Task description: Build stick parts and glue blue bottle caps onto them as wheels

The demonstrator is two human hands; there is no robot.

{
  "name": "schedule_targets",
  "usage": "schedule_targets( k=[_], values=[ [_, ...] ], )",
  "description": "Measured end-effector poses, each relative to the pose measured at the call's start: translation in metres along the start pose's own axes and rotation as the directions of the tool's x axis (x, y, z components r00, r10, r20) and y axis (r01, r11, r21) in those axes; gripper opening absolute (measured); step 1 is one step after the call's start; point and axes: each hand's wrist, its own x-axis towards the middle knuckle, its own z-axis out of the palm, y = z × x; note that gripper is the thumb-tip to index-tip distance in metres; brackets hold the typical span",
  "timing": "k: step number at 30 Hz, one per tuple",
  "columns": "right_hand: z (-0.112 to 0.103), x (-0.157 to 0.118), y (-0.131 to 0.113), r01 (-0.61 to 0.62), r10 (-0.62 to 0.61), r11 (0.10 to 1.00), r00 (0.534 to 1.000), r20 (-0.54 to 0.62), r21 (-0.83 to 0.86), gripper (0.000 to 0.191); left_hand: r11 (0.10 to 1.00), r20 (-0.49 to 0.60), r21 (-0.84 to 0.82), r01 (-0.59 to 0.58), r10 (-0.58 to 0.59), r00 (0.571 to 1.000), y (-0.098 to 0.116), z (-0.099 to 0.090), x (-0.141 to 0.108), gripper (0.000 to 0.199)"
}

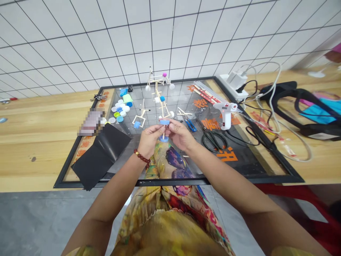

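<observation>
Both hands meet near the middle of the glass-topped board. My left hand (pixel 151 139), with a beaded bracelet at the wrist, has its fingers closed on a small piece with a blue bottle cap (pixel 164 122) on top and another blue cap (pixel 163 139) below, joined by a thin wooden stick. On the other side of that piece, my right hand (pixel 181 135) pinches it too. Just beyond the hands stands a stick structure (pixel 160 93) with caps and a pink ball. A smaller stick frame (pixel 141 119) with a light-blue piece rests left of it.
Loose bottle caps (pixel 121 109) and black sheets (pixel 102 154) lie left. Right are black scissors (pixel 214 140), blue-handled pliers (pixel 189 122), a white glue gun (pixel 226 113), glue sticks (pixel 209 93), cables and a power strip (pixel 236 87). A tiled wall rises behind.
</observation>
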Motion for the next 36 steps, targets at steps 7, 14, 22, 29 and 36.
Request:
schedule_targets(
  k=[7, 14, 22, 29, 36],
  values=[
    [-0.006, 0.004, -0.005, -0.079, 0.079, 0.995, 0.997, 0.001, 0.062, 0.051, 0.968, 0.031, 0.008, 0.25, -0.25, 0.968, 0.012, -0.01, 0.004, 0.027],
    [-0.011, 0.007, -0.006, -0.098, 0.098, 0.995, 0.993, 0.068, -0.011, 0.038, 0.968, 0.085, 0.164, 0.188, -0.204, 0.975, 0.014, -0.011, 0.004, 0.028],
    [-0.018, 0.013, -0.003, -0.09, 0.095, 0.994, 0.992, -0.078, 0.061, 0.041, 0.961, -0.035, 0.051, 0.272, -0.27, 0.962, 0.027, -0.009, 0.002, 0.039],
    [-0.017, 0.014, -0.004, -0.059, 0.073, 0.993, 0.987, -0.14, 0.102, 0.047, 0.992, -0.144, -0.006, 0.124, -0.123, 0.982, 0.023, -0.005, 0.002, 0.042],
    [-0.015, 0.011, -0.007, 0.027, -0.026, 1.0, 0.996, -0.089, 0.011, 0.048, 0.999, -0.223, -0.025, 0.023, -0.027, 0.974, 0.021, -0.014, 0.01, 0.043]
  ],
)
